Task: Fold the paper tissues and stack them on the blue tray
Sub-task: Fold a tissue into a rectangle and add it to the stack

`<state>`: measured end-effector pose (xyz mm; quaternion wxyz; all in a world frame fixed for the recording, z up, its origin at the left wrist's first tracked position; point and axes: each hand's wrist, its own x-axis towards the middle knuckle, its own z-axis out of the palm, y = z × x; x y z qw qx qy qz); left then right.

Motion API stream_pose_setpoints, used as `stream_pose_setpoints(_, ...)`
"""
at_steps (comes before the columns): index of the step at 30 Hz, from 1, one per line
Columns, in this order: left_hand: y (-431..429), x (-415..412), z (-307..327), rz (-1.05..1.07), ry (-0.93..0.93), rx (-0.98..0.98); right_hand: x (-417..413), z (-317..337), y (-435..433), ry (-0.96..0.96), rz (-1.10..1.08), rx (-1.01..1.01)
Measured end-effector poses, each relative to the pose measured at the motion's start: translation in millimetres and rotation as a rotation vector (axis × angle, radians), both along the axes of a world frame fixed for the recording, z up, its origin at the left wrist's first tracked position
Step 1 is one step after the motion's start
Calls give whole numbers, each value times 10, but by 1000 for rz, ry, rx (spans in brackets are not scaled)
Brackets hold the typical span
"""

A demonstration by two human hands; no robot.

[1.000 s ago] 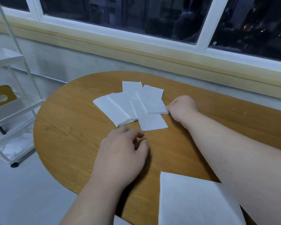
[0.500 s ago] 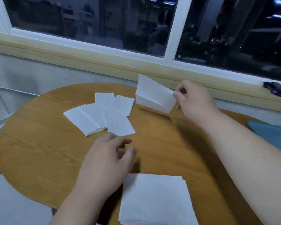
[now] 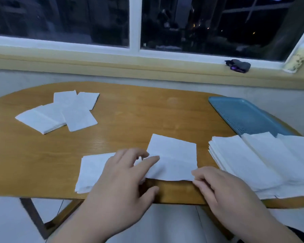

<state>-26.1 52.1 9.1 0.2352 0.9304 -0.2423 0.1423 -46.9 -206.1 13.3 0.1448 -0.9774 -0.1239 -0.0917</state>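
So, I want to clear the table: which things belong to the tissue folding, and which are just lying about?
For the job:
centre tissue
square tissue beside it
loose tissues far left
tissue pile
blue tray

Lying about:
dark bundle on the windowsill

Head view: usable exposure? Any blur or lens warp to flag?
Head view: dim, flat indoor light against a night-dark window; the wide lens bows the table edge and the sill; left hand, right hand and the tissue between them look slightly soft; no glare on the blue tray.
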Motion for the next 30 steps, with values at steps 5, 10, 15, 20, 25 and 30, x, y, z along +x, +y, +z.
stream_pose_setpoints(5,-228,-92,-104,-45,-137,205,-316,-13,-239,-47,-38,122)
stream_pose_setpoints(10,-291,-138,-117,-60,-278,195,-466,-60,-369,-35,-22,181)
stream_pose_setpoints(15,-337,-246,-177,-110,-252,220,-563,-56,-385,108,9,125)
stream_pose_setpoints(20,-328,-283,-171,-144,-247,198,-544,-155,-380,46,24,30)
stream_pose_setpoints(25,-263,-299,-125,-214,-220,122,-578,-114,-388,-63,-9,183)
stream_pose_setpoints(30,-202,-302,-62,-242,-161,8,-560,-116,-325,-160,-35,334)
